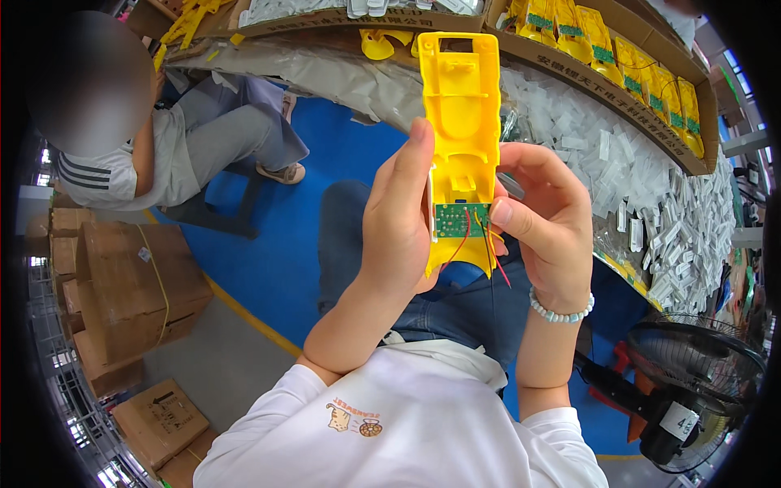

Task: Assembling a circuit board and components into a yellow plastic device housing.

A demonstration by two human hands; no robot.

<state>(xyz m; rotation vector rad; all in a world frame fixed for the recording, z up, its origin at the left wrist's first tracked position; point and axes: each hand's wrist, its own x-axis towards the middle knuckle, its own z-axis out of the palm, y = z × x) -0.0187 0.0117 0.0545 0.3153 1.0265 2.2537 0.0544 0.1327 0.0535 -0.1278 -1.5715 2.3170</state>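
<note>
Upright in front of me is a yellow plastic housing half (461, 114), its hollow inner side facing me. A green circuit board (460, 220) sits across its lower part, with thin red, black and yellow wires hanging down from it. My left hand (399, 207) is closed round the housing's left edge, thumb along the side. On the right edge, my right hand (545, 207) grips the housing with its thumb beside the board and the wires; its other fingers are partly hidden behind.
A workbench beyond carries a heap of small clear plastic pieces (606, 150) and a cardboard box (602, 89) of yellow housings with green boards. A black fan (691, 366) stands at right. Cardboard boxes (142, 285) are stacked at left, near a seated person (175, 146).
</note>
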